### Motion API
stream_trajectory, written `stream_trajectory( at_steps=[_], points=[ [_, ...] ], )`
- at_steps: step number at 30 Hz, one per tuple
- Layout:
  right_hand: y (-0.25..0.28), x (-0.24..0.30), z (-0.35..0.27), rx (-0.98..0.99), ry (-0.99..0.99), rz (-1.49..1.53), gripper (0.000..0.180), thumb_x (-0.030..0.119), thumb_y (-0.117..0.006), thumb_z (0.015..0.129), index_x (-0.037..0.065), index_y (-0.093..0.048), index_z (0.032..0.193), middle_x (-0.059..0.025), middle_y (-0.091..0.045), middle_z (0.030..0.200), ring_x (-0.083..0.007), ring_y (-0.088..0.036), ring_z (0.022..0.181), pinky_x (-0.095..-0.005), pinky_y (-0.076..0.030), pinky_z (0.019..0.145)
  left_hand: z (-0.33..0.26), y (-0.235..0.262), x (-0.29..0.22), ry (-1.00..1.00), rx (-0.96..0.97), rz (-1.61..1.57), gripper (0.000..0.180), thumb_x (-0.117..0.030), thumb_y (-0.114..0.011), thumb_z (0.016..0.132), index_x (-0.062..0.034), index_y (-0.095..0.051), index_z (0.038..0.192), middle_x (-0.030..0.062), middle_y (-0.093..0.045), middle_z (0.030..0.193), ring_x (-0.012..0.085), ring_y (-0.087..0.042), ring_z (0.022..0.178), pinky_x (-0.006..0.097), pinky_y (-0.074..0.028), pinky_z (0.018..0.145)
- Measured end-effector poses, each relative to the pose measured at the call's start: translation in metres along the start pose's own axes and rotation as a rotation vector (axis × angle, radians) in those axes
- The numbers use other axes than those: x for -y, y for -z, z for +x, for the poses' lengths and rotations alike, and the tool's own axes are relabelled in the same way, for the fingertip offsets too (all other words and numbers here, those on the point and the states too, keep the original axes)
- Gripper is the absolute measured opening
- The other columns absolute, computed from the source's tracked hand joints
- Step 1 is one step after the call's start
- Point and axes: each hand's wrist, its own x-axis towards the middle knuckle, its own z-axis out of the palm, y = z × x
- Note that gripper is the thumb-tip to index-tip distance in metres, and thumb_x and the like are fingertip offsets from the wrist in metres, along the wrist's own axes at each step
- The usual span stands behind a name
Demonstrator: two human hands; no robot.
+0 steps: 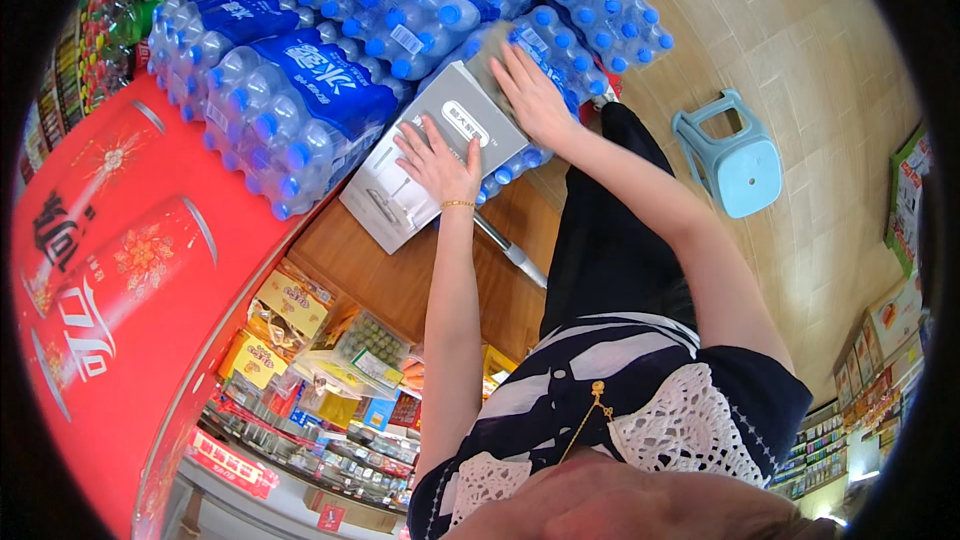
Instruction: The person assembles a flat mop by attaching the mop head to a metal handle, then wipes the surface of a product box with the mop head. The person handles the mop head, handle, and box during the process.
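Observation:
A grey and white cardboard box [385, 195] leans at a slant against shrink-wrapped packs of water bottles. My left hand [440, 162] lies flat on its printed front face, fingers spread. Against the box's upper right edge, my right hand [535, 95] presses a greyish-brown cloth [490, 65]; part of the cloth is hidden under the fingers. Below the box, a grey and black tube [515, 258] sticks out over the wooden surface [400, 275], its other end hidden.
Several bottle packs [300, 115] with blue caps are stacked ahead. A red display counter [120, 290] fills the left. On the tiled floor at right stands a light-blue plastic stool [745, 175]. Packaged snacks [290, 300] sit below the wooden surface.

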Motion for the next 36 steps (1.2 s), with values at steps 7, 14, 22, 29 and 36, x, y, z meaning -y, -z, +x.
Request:
stream_trajectory(
  at_steps=[7,14,22,29,36],
  points=[
    [0.008,0.002,0.006,0.004,-0.085,0.043,0.053,0.005,-0.048,0.081,0.0,-0.04,0.133,-0.0236,-0.036,0.138,-0.0368,-0.035,0.129,-0.0404,-0.034,0.104,-0.001,0.004,-0.001,-0.002,0.01,0.001,0.09,-0.059,-0.056,0.077,-0.0076,-0.024,0.144,0.0246,-0.01,0.149,0.0445,-0.006,0.137,0.061,-0.009,0.106],
    [0.024,0.005,-0.041,0.136,-0.095,0.013,0.057,0.003,-0.046,0.081,0.005,-0.035,0.137,-0.0225,-0.033,0.141,-0.0376,-0.036,0.129,-0.0406,-0.034,0.104,-0.004,0.005,-0.001,0.021,0.014,-0.019,0.09,-0.061,-0.054,0.077,-0.0087,-0.024,0.144,0.0243,-0.01,0.149,0.0444,-0.006,0.137,0.061,-0.008,0.106],
    [0.006,0.005,0.019,0.043,-0.074,-0.015,0.056,0.003,-0.048,0.08,0.01,-0.04,0.135,-0.0168,-0.033,0.143,-0.0363,-0.036,0.128,-0.0401,-0.036,0.102,-0.001,0.007,-0.001,-0.026,-0.032,-0.02,0.086,-0.06,-0.051,0.081,-0.0082,-0.023,0.144,0.0246,-0.013,0.148,0.0453,-0.008,0.136,0.063,-0.011,0.105],
    [0.049,-0.001,-0.088,0.303,0.013,-0.191,0.058,0.004,-0.052,0.078,0.012,-0.042,0.134,-0.0124,-0.034,0.143,-0.0317,-0.03,0.133,-0.0431,-0.028,0.107,-0.002,0.005,-0.002,0.006,-0.016,0.009,0.088,-0.061,-0.054,0.078,-0.0078,-0.026,0.143,0.0253,-0.015,0.148,0.0463,-0.01,0.136,0.062,-0.013,0.105],
    [0.009,0.004,0.019,0.21,0.188,-0.196,0.051,0.008,-0.049,0.082,0.006,-0.044,0.132,-0.0075,-0.036,0.143,-0.0258,-0.026,0.136,-0.0435,-0.023,0.11,0.0,0.005,-0.003,-0.023,-0.046,0.031,0.089,-0.061,-0.053,0.078,-0.0086,-0.025,0.143,0.0251,-0.015,0.148,0.0455,-0.011,0.136,0.062,-0.012,0.105]
  ],
)
